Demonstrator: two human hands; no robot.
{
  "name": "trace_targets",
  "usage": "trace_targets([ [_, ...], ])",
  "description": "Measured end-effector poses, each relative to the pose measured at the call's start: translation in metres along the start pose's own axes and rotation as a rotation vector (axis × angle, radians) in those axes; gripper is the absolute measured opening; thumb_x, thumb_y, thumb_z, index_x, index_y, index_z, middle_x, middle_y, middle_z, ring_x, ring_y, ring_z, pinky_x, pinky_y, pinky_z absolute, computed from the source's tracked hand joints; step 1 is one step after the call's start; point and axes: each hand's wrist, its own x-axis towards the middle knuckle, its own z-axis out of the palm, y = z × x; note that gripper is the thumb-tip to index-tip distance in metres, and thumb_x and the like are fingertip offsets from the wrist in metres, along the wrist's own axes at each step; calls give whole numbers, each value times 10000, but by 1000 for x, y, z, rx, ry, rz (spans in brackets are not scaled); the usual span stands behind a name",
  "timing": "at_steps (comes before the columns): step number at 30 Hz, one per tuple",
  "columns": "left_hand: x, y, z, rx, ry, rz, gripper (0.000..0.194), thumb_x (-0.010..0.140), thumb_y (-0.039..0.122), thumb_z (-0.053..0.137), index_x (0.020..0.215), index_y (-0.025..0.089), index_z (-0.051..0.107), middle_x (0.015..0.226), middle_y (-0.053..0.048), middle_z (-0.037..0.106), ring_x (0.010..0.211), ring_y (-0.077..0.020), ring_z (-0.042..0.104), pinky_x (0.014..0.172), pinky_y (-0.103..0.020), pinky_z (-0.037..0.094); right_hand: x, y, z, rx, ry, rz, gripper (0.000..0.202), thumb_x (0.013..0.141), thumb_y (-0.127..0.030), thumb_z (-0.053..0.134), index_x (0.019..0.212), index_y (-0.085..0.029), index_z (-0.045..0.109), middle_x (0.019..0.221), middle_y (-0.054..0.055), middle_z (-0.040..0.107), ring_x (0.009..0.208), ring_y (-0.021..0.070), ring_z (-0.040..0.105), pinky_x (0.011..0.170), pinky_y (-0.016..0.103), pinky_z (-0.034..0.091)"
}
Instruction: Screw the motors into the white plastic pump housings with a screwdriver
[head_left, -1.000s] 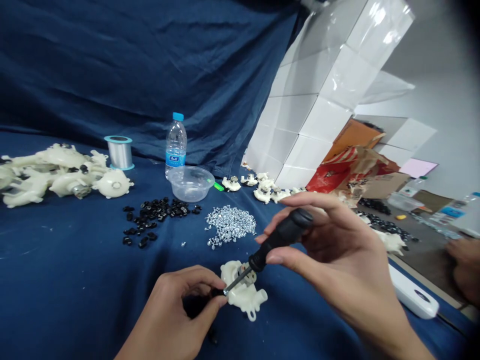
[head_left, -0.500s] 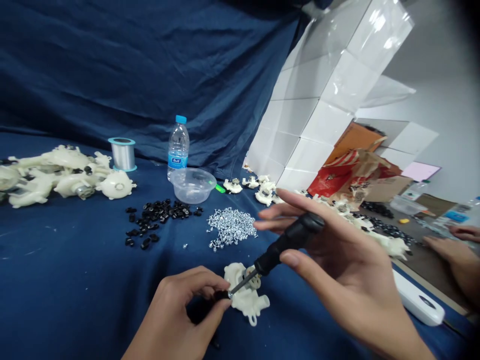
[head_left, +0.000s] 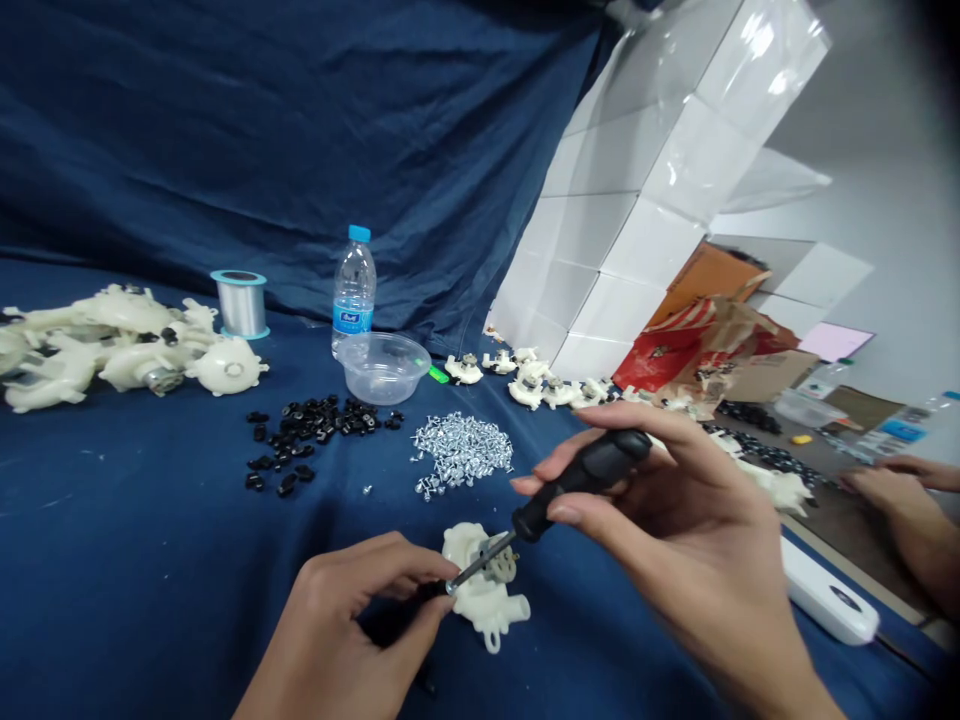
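Observation:
A black-handled screwdriver (head_left: 583,485) is gripped in my right hand (head_left: 697,560), thumb on one side and fingers on the other. Its shaft slants down and left to a small silver screw (head_left: 450,588). My left hand (head_left: 352,620) pinches a small black plastic part (head_left: 437,590) right at that screw; the fingers cover most of it. Just beyond these fingertips, an off-white plastic housing (head_left: 487,602) with a round metal piece lies on the blue cloth. Whether the black part touches the housing I cannot tell.
Behind lie a pile of silver screws (head_left: 463,452), black plastic parts (head_left: 322,420) and a clear bowl (head_left: 386,370). A water bottle (head_left: 354,295), wire spool (head_left: 241,305) and more housings (head_left: 127,345) stand farther back. At right are a white device (head_left: 829,590) and another person's hands (head_left: 900,500).
My right hand's fingers have closed in around the screwdriver handle, where they were spread before. The left hand keeps its pinch, and the view has shifted slightly.

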Motion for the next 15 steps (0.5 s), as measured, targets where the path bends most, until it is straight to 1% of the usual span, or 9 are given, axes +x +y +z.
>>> trace_targets([
  [2, 0, 1, 0, 0, -9, -3, 211, 837, 193, 692, 926, 364, 777, 802, 91, 762, 725, -120, 740, 680, -177, 586, -1, 1, -1, 0, -27, 17, 470, 855, -122, 784, 1250, -336, 645, 964, 14, 744, 839, 215, 785, 771, 276, 682],
  [4, -1, 1, 0, 7, -9, 10, 230, 837, 180, 687, 938, 366, 776, 798, 92, 758, 718, -116, 734, 668, -172, 577, -2, 1, -1, 5, -98, 41, 505, 921, -130, 707, 1355, -358, 584, 1061, 32, 738, 904, 221, 783, 811, 301, 680],
  [5, -2, 1, -1, 15, -12, 20, 227, 839, 174, 681, 926, 362, 774, 794, 92, 756, 711, -115, 730, 659, -171, 571, -2, 1, -2, 10, -111, 47, 496, 942, -121, 674, 1368, -354, 573, 1072, 36, 741, 916, 218, 782, 824, 299, 676],
  [7, -2, 1, -1, 32, -10, 39, 211, 848, 172, 668, 899, 352, 764, 788, 88, 752, 702, -117, 726, 646, -172, 563, -3, 1, -1, 20, -70, 32, 439, 923, -109, 701, 1299, -316, 606, 1010, 34, 759, 883, 214, 788, 818, 279, 674],
  [9, -2, 1, -2, 46, -6, 56, 189, 858, 181, 661, 872, 345, 754, 786, 84, 753, 699, -121, 725, 643, -174, 562, -3, 2, -1, 5, 16, 8, 406, 847, -112, 794, 1178, -287, 636, 911, 17, 764, 805, 214, 791, 773, 266, 681],
  [11, -2, 1, -3, 51, -3, 73, 170, 862, 193, 666, 870, 341, 749, 791, 79, 757, 710, -127, 729, 653, -175, 567, -3, 2, -1, -14, 48, -1, 486, 803, -114, 835, 1194, -305, 619, 887, 3, 754, 766, 217, 787, 732, 274, 689],
  [13, -2, 2, -3, 56, -7, 89, 169, 863, 191, 666, 877, 339, 747, 796, 77, 758, 723, -128, 733, 667, -172, 570, -3, 1, -3, -4, 4, -6, 521, 856, -135, 785, 1291, -346, 591, 942, 8, 740, 792, 220, 787, 742, 295, 693],
  [15, -1, 3, -3, 61, -10, 107, 177, 868, 186, 658, 884, 340, 742, 792, 80, 753, 719, -121, 729, 668, -165, 567, -2, -1, -5, 8, -63, -4, 479, 938, -142, 679, 1348, -368, 580, 1033, 26, 730, 881, 223, 786, 800, 303, 687],
])
